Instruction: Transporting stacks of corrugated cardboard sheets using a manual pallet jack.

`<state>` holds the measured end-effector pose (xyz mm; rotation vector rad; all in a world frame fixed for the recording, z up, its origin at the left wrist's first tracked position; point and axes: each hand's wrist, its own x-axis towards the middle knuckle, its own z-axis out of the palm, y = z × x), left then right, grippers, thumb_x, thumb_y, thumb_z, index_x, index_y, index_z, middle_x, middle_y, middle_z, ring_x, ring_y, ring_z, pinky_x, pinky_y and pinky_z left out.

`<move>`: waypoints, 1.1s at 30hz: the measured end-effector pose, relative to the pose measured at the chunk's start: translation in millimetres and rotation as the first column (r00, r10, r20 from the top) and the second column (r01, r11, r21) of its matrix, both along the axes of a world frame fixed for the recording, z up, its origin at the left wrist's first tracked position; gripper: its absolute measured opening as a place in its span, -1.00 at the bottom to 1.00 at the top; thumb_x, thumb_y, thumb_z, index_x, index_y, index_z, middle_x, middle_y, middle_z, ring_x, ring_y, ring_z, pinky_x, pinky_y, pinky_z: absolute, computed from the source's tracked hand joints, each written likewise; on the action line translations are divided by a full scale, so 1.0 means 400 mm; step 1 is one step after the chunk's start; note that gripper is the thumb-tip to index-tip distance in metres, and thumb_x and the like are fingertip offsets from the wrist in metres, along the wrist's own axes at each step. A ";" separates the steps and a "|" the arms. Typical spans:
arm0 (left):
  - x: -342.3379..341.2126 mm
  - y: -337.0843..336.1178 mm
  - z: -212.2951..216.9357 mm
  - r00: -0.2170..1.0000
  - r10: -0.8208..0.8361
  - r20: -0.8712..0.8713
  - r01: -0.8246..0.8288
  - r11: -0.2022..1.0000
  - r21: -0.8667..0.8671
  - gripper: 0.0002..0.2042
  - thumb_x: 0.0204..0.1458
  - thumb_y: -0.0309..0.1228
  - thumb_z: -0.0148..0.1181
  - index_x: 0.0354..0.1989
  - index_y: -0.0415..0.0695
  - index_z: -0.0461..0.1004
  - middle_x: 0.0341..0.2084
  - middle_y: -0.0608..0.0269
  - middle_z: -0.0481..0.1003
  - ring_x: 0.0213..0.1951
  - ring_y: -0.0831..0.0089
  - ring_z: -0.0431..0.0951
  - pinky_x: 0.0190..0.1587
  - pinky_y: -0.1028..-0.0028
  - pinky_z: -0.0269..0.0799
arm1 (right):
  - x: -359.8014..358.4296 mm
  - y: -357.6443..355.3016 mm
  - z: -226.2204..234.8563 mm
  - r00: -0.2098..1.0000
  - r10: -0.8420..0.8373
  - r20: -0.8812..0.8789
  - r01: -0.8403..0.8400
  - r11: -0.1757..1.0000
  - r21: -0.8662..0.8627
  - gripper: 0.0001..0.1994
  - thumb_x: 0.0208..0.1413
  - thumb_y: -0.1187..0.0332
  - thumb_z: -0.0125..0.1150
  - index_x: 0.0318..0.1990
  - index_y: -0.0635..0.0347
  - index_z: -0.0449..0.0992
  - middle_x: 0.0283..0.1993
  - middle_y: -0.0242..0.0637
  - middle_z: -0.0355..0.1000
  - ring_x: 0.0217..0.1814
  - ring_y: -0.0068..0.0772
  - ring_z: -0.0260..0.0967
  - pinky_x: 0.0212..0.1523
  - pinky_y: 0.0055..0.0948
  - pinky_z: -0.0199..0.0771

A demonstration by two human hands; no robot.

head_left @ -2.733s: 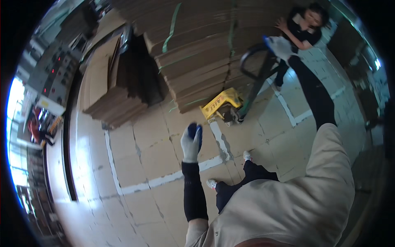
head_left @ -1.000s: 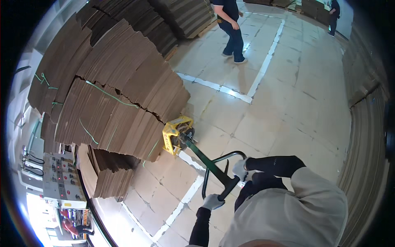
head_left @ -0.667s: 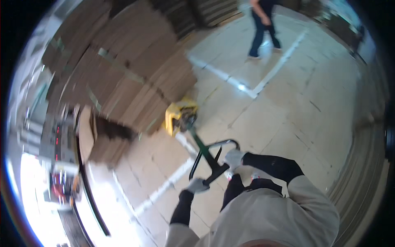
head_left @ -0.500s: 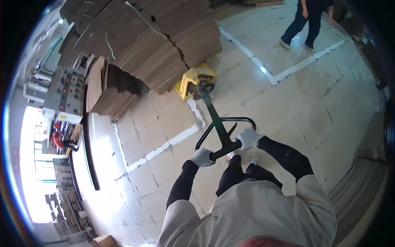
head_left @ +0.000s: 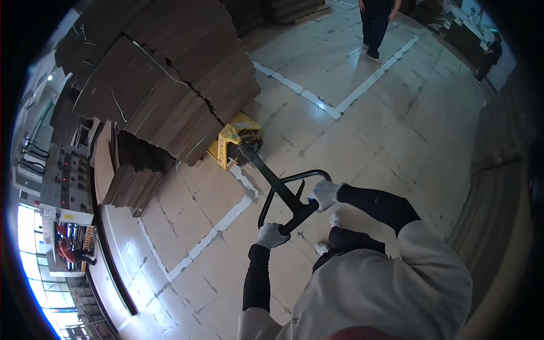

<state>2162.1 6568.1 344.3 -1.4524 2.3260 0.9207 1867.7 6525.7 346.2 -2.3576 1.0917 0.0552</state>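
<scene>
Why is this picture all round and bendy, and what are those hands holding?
A person wears a camera on their head. It looks down through a very wide lens, which bends straight edges. No robot here: the left hand and right hand belong to that person, in pale gloves. Each grips one end of the dark handle of a pallet truck, the yellow thing at the far end. Just beyond it rises a tall stack of brown cardboard. The floor has white lines on it, and somebody in dark clothes stands farther off.
</scene>
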 end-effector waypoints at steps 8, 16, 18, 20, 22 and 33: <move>0.002 0.061 -0.029 0.986 0.070 -0.149 -0.107 0.959 -0.263 -0.64 -0.23 -0.03 0.23 -0.37 -0.04 0.52 -0.53 0.15 0.55 -0.39 0.19 0.57 -0.31 0.22 0.45 | 0.024 0.016 -0.010 0.998 -0.008 -0.062 0.005 0.999 -0.048 -0.64 -0.41 0.11 0.32 -0.39 0.07 0.54 -0.48 -0.20 0.49 -0.37 -0.16 0.48 -0.32 -0.18 0.41; -0.084 0.071 -0.006 0.994 0.100 -0.049 -0.110 0.938 -0.330 -0.63 -0.21 0.03 0.23 -0.40 -0.02 0.52 -0.57 0.14 0.54 -0.44 0.14 0.57 -0.34 0.19 0.45 | 0.008 0.017 -0.002 0.999 0.008 -0.044 -0.013 0.993 -0.114 -0.72 -0.43 0.16 0.30 -0.47 0.03 0.55 -0.52 -0.20 0.48 -0.41 -0.15 0.47 -0.35 -0.17 0.40; -0.083 0.069 -0.010 0.997 0.075 0.011 -0.067 0.939 -0.336 -0.62 -0.21 0.04 0.23 -0.41 -0.01 0.52 -0.58 0.14 0.54 -0.44 0.14 0.58 -0.34 0.20 0.45 | 0.008 0.027 0.018 1.000 0.020 -0.022 -0.022 0.994 -0.102 -0.73 -0.44 0.17 0.30 -0.47 0.02 0.55 -0.52 -0.22 0.48 -0.41 -0.16 0.47 -0.35 -0.17 0.40; -0.084 0.076 -0.018 0.996 0.083 -0.011 -0.082 0.931 -0.356 -0.62 -0.21 0.06 0.22 -0.42 0.00 0.53 -0.58 0.14 0.54 -0.45 0.16 0.58 -0.35 0.20 0.46 | 0.000 0.033 -0.003 1.000 0.010 -0.025 -0.013 0.995 -0.101 -0.72 -0.44 0.17 0.29 -0.44 -0.02 0.53 -0.51 -0.26 0.48 -0.40 -0.18 0.47 -0.37 -0.14 0.36; -0.103 0.072 -0.005 0.994 0.105 0.031 -0.088 0.934 -0.345 -0.62 -0.20 0.07 0.21 -0.42 0.01 0.52 -0.58 0.14 0.54 -0.45 0.15 0.58 -0.36 0.20 0.46 | -0.006 0.029 0.020 0.999 0.003 -0.041 -0.006 0.996 -0.084 -0.72 -0.44 0.17 0.29 -0.43 -0.03 0.53 -0.51 -0.27 0.48 -0.40 -0.19 0.47 -0.37 -0.15 0.37; -0.080 0.043 -0.063 0.985 0.164 0.049 -0.132 0.910 -0.394 -0.58 -0.29 0.10 0.29 -0.50 -0.04 0.53 -0.63 0.16 0.53 -0.51 0.16 0.56 -0.39 0.23 0.44 | -0.005 -0.001 0.007 1.000 0.019 -0.005 -0.020 0.999 -0.036 -0.53 -0.37 0.16 0.35 -0.15 -0.03 0.55 -0.34 -0.29 0.52 -0.24 -0.24 0.49 -0.23 -0.25 0.45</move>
